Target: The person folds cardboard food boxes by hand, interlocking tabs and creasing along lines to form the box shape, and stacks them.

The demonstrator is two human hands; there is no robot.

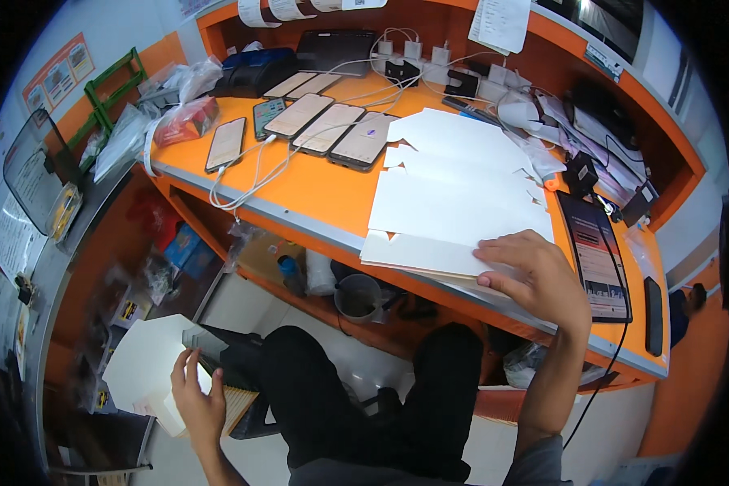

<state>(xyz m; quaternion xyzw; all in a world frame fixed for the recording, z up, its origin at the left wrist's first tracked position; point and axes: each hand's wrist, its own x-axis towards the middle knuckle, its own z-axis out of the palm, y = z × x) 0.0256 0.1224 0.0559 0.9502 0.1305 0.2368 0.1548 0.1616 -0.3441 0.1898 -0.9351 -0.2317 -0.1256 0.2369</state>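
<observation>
At the lower left, my left hand (196, 405) is on a partly folded white cardboard sheet (138, 368), its fingers and thumb around an edge. This sheet lies over a pile with pale brown, ridged edges (239, 405), next to my leg. Over the desk's front edge, my right hand (539, 279) has its fingers on top of a stack of flat white die-cut cardboard sheets (462, 186) and its thumb at the near edge. Slots and tabs run along the sides of that stack. What lies under my right palm is hidden.
Several phones (300, 116) lie on the orange desk (300, 198), some with white charging cables. A tablet (595, 255) and a dark phone (654, 316) are to the right. Chargers (413, 50) line the back. Below stands a clear bucket (358, 297); a metal-edged shelf (53, 308) is at left.
</observation>
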